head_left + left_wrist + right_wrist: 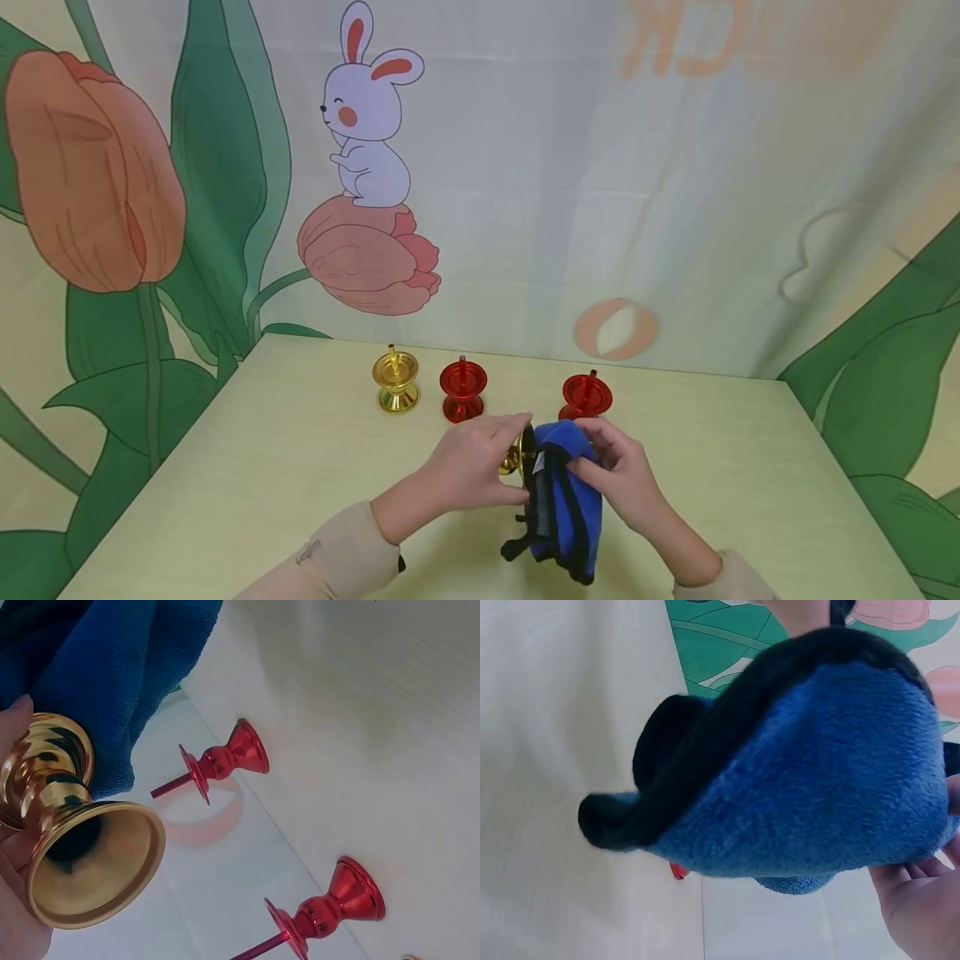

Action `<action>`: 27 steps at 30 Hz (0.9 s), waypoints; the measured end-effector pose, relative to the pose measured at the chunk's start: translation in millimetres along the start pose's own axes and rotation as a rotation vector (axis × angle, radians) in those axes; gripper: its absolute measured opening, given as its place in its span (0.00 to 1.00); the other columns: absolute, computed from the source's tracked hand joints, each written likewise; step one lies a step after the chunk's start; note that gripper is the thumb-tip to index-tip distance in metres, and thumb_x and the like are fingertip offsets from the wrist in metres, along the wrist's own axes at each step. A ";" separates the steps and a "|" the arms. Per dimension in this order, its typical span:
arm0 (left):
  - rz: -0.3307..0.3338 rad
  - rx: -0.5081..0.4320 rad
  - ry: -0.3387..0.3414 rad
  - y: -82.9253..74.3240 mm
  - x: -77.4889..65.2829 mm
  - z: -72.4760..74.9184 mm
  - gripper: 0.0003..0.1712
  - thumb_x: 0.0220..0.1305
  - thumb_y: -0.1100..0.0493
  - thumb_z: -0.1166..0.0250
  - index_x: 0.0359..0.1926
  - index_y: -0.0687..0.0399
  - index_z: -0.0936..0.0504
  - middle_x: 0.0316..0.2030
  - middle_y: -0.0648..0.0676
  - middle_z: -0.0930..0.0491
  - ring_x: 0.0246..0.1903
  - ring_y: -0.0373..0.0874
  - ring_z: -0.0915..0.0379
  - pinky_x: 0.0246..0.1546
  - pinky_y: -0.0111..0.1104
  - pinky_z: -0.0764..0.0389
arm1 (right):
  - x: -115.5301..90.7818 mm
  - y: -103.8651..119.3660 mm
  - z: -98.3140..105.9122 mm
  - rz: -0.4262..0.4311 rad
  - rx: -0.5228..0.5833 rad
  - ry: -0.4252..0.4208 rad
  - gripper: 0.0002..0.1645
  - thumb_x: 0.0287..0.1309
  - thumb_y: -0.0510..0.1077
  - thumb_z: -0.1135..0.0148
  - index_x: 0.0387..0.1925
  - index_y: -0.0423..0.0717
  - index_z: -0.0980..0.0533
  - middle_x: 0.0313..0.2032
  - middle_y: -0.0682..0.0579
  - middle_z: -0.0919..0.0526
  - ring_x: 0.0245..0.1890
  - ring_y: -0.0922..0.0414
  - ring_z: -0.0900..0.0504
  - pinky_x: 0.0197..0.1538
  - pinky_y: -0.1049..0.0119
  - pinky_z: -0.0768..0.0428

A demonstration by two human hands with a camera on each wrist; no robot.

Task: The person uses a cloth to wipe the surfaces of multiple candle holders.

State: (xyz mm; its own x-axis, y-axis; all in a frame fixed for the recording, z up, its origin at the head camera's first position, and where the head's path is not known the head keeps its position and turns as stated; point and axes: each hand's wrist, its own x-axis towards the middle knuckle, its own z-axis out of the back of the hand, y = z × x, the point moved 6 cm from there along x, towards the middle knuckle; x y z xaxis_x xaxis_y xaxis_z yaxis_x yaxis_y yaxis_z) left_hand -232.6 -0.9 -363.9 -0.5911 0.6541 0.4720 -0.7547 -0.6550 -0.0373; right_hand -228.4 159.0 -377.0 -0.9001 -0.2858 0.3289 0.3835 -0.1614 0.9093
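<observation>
My left hand (468,467) grips a shiny gold candle holder (511,460), tipped on its side above the table. In the left wrist view its hollow flared base (105,870) faces the camera. A blue cloth with black edging (562,500) hangs in folds from my right hand (626,479), which pinches it between thumb and fingers. The cloth lies against the dish end of the holder and hides the spike there. In the right wrist view the cloth (825,780) fills the middle and covers the holder.
At the back of the pale table (300,467) stand another gold candle holder (397,397), a red one (463,383) beside it, and a second red one (586,395) further right, behind my hands. A printed curtain (510,208) hangs behind the table.
</observation>
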 end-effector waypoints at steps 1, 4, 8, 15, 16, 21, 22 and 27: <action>-0.006 0.006 -0.007 0.6 0.1 1.3 0.48 0.36 0.32 0.33 0.55 0.57 0.30 0.49 0.51 0.23 0.47 0.40 0.25 0.47 0.31 0.25 | 0.0 0.4 -0.1 0.003 0.003 0.012 0.18 0.52 0.31 0.45 0.47 0.35 0.31 0.38 0.66 0.21 0.35 0.64 0.21 0.39 0.70 0.21; -0.033 0.027 -0.039 1.0 0.1 6.3 0.48 0.34 0.31 0.34 0.53 0.56 0.29 0.47 0.50 0.22 0.46 0.39 0.25 0.47 0.30 0.25 | 0.1 3.2 0.6 0.020 -0.003 0.045 0.18 0.52 0.30 0.46 0.48 0.33 0.32 0.38 0.67 0.21 0.36 0.65 0.21 0.39 0.69 0.21; -0.065 0.078 -0.079 -0.1 0.0 13.2 0.47 0.32 0.30 0.34 0.50 0.56 0.28 0.44 0.49 0.20 0.45 0.38 0.24 0.46 0.29 0.25 | -0.1 11.2 6.9 0.062 -0.062 0.030 0.19 0.51 0.28 0.47 0.48 0.32 0.31 0.38 0.69 0.22 0.36 0.67 0.22 0.38 0.71 0.21; -0.100 0.135 -0.087 -3.7 0.9 19.7 0.46 0.32 0.30 0.34 0.48 0.57 0.27 0.42 0.50 0.19 0.43 0.37 0.23 0.44 0.28 0.24 | -1.8 37.1 1.3 0.379 -0.369 0.058 0.24 0.45 0.24 0.43 0.46 0.41 0.27 0.44 0.50 0.22 0.46 0.65 0.25 0.47 0.77 0.26; -0.108 0.131 -0.089 -4.9 1.3 20.5 0.47 0.32 0.30 0.34 0.49 0.57 0.27 0.42 0.50 0.19 0.43 0.38 0.23 0.44 0.28 0.24 | -2.6 39.1 -2.4 0.421 -0.412 0.078 0.25 0.45 0.24 0.42 0.47 0.43 0.26 0.46 0.47 0.23 0.48 0.63 0.26 0.48 0.76 0.26; -0.139 0.095 -0.126 -9.7 1.8 24.5 0.46 0.32 0.30 0.34 0.48 0.57 0.28 0.41 0.50 0.19 0.40 0.39 0.22 0.42 0.28 0.23 | -6.0 38.8 -15.1 0.473 -0.562 0.133 0.27 0.44 0.28 0.39 0.49 0.48 0.26 0.50 0.48 0.26 0.52 0.54 0.29 0.47 0.66 0.23; -0.145 0.096 -0.135 -10.3 1.5 25.1 0.46 0.32 0.29 0.34 0.47 0.57 0.28 0.41 0.50 0.19 0.40 0.38 0.22 0.42 0.28 0.23 | -6.2 37.1 -16.2 0.461 -0.582 0.139 0.27 0.45 0.30 0.39 0.50 0.49 0.27 0.51 0.49 0.27 0.52 0.53 0.30 0.47 0.63 0.23; -0.162 0.103 -0.174 -11.3 -0.8 26.9 0.45 0.32 0.28 0.35 0.46 0.56 0.27 0.39 0.49 0.19 0.40 0.38 0.22 0.42 0.28 0.23 | -5.2 30.8 -19.5 0.404 -0.659 0.163 0.24 0.50 0.38 0.40 0.51 0.53 0.27 0.53 0.48 0.28 0.52 0.51 0.28 0.44 0.58 0.22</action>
State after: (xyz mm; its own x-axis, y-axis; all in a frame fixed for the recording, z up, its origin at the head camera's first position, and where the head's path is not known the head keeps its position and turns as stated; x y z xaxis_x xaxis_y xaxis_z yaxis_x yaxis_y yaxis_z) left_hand -215.9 -4.2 -340.2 -0.4004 0.6845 0.6092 -0.7971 -0.5881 0.1368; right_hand -207.8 137.1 -355.7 -0.6431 -0.5685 0.5131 0.7635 -0.5278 0.3721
